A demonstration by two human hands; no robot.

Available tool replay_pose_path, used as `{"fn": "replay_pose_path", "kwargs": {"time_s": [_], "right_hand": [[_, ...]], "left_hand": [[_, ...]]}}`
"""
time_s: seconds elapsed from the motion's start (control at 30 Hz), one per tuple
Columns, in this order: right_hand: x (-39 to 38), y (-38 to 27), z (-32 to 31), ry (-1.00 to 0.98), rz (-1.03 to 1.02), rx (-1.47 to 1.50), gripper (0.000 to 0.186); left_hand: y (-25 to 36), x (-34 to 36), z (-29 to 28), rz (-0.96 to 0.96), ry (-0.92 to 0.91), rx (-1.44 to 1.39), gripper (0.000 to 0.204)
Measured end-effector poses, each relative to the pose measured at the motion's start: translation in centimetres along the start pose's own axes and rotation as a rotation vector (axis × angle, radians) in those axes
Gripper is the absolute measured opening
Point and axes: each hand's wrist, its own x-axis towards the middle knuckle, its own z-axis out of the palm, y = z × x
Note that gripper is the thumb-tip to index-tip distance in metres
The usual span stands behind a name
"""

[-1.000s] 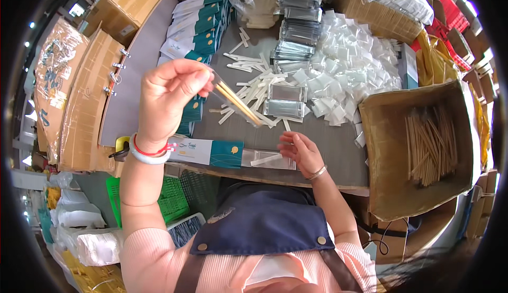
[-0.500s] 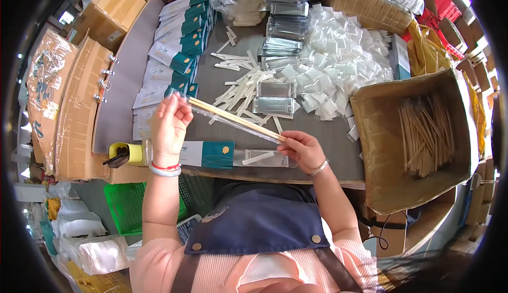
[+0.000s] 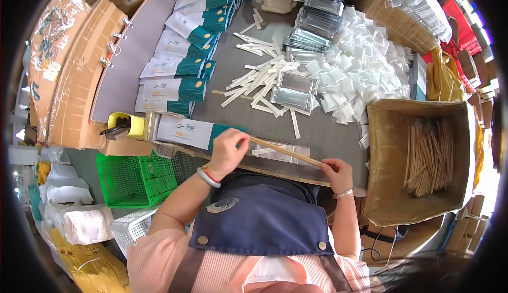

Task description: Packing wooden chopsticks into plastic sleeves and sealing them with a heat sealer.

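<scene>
My left hand (image 3: 230, 150) is closed on the left end of slender wooden chopsticks (image 3: 286, 150), held slanting above the table's front edge. My right hand (image 3: 337, 174) pinches their lower right end. Beneath the sticks lie a white-and-teal printed packet (image 3: 182, 132) and a clear pouch (image 3: 262, 153) with a white strip in it. Farther back are loose white strips (image 3: 248, 81), two silver flat packets (image 3: 293, 92), a stack of similar packets (image 3: 320, 7) and a heap of small translucent white sachets (image 3: 354, 60).
An open cardboard box (image 3: 386, 182) of wooden sticks is at right. Stacked printed packets (image 3: 174, 60) line the back left, beside a grey panel (image 3: 119, 81) and cartons (image 3: 74, 81). A yellow container (image 3: 136, 125) stands at the front left corner, above a green basket (image 3: 135, 179).
My left hand has come down and rightward with the chopsticks. My right hand, earlier empty, took their other end and has moved right and lower. The view has shifted slightly.
</scene>
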Motion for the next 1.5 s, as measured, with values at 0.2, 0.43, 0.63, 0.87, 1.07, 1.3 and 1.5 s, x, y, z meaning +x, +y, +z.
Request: {"fn": "replay_pose_path", "kwargs": {"time_s": [0.2,0.43,0.63,0.87,1.07,1.3,1.5], "right_hand": [[0.3,1.1,-1.2,0.073,0.031,-0.154,0.013],[1.6,1.0,1.1,0.05,-0.059,-0.258,0.013],[2.4,-2.7,6.1,-0.048,-0.14,-0.323,0.02],[3.7,-1.1,7.9,-0.073,0.014,-0.25,0.017],[4.0,-3.2,13.1,-0.562,0.147,0.334,0.03],[2.2,-5.9,8.8,-0.212,-0.68,-0.924,0.057],[2.3,-6.8,6.0,-0.008,-0.7,-0.905,0.051]], "left_hand": [[-0.5,-1.3,0.9,0.021,-0.256,0.171,0.02],[-3.0,-0.2,-2.8,0.258,-0.488,0.314,0.05],[-1.6,0.4,-1.2,0.266,-0.464,0.24,0.064],[-1.6,0.2,-0.4,0.243,-0.47,0.245,0.071],[-0.7,1.4,1.3,0.277,-0.442,0.19,0.065],[0.6,3.8,-0.6,0.417,-0.765,0.396,0.036],[-4.8,9.2,-7.1,0.493,-0.297,0.534,0.03]]}}
